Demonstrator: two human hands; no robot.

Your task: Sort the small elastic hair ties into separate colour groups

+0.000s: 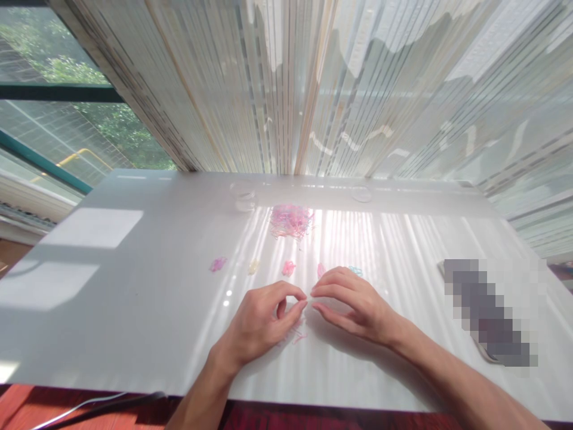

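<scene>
My left hand (264, 319) is above the white table, thumb and index fingertips pinched close together; whatever may be between them is too small to make out. Facing it, my right hand (358, 304) has its thumb a little apart from its fingers, and nothing shows in it. Under my left hand lie a few loose pink strands (299, 338), partly hidden; they look like tiny elastic bands. Beyond my hands runs a row of small piles: purple (218, 264), yellow (253, 266), red-pink (289, 267), pink (321, 270) and blue-green (355, 271), the last two partly behind my right hand.
A larger mixed-colour heap of thin bands (292, 221) lies farther back. Behind it stand a clear round container (245, 200) and a clear round disc (361, 194). A blurred-out dark object (490, 313) lies at right. Striped curtains (286, 89) hang along the table's (147, 322) far edge.
</scene>
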